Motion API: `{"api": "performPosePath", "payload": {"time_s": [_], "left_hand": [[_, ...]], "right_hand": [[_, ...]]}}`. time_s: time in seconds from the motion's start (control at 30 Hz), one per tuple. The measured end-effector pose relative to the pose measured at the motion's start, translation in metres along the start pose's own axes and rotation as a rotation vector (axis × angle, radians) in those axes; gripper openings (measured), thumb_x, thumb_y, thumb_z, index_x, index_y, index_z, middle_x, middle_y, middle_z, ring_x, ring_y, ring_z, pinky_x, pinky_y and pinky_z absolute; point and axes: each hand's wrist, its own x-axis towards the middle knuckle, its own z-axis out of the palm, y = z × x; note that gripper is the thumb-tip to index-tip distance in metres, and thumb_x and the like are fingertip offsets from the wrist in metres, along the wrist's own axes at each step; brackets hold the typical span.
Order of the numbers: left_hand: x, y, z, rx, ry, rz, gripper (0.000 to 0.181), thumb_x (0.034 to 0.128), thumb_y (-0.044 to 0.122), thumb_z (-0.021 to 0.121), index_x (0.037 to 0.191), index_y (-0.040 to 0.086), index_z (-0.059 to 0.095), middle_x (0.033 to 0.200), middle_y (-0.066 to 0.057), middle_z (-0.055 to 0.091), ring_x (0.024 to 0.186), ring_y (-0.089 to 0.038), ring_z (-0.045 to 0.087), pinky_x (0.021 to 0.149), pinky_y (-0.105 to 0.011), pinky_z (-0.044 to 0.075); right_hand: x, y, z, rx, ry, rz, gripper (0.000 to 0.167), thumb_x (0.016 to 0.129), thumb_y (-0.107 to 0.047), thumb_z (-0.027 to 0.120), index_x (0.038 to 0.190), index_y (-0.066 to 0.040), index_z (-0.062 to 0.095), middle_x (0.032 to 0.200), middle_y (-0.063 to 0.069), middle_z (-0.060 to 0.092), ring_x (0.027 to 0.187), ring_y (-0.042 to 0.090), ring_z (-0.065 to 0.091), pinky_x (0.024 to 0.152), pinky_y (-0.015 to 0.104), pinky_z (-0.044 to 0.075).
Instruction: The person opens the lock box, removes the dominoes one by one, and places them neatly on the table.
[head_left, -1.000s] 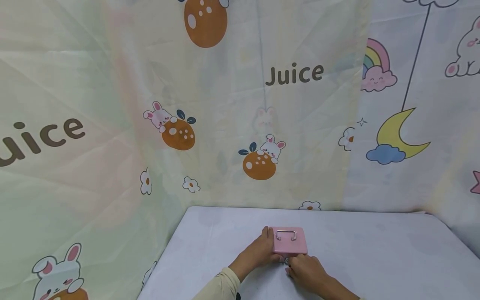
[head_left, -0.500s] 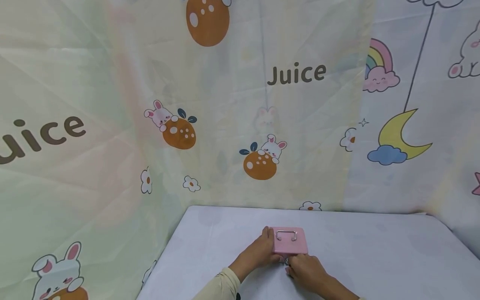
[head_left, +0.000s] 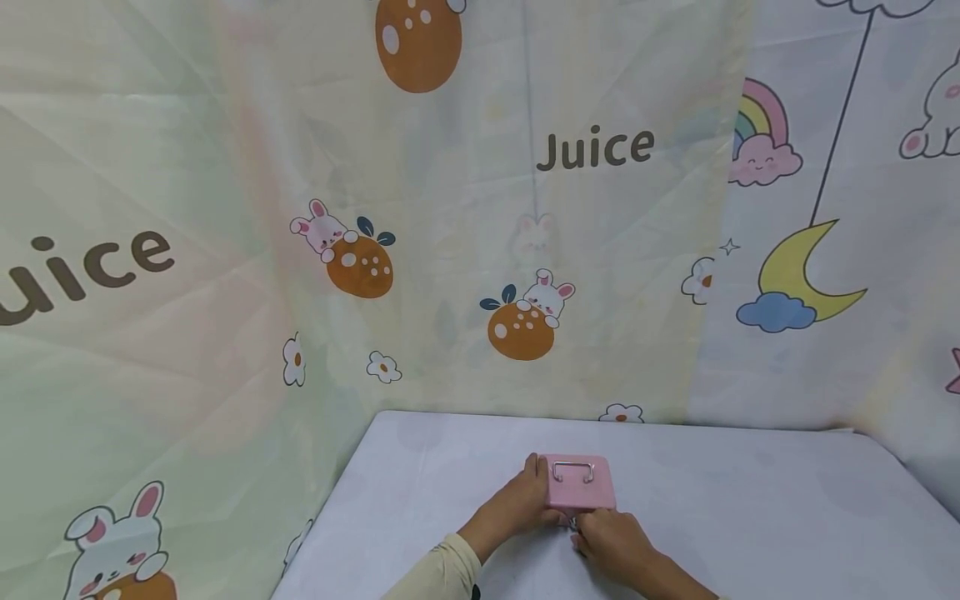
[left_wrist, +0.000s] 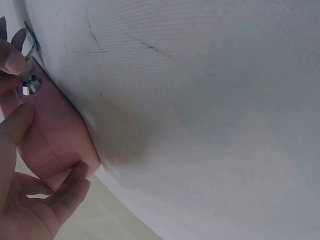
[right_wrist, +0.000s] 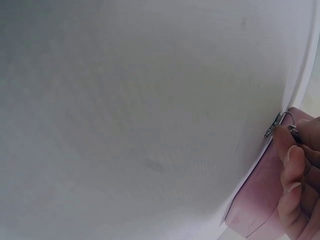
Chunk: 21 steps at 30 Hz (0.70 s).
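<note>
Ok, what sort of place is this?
Likely a makeshift booth for tabletop work: cartoon-printed cloth hangs behind and beside a white table, with a pink box on it.

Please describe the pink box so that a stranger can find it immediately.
On the white table, find the left hand and right hand close together. The left one holds the pink box, the only thing there with a silver handle on top.
</note>
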Motion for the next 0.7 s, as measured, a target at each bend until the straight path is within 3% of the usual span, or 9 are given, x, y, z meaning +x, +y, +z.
{"api": "performPosePath", "payload": {"time_s": [0.7], "left_hand": [[-0.0021, 0.0046, -0.0054, 0.018, -0.004, -0.002, 0.096, 0.0872, 0.047, 0.075, 0.152, -0.008, 0.03, 0.152, -0.03, 0.038, 0.129, -0.032, 0.058, 0.103, -0.032, 0.051]], "right_hand": [[0.0013, 0.0044, 0.0024, 0.018, 0.01, -0.02, 0.022, 0.085, -0.02, 0.079, 0.07, -0.013, 0.065, 0.056, -0.011, 0.043, 0.052, 0.005, 0.036, 0.048, 0.025, 0.033]]}}
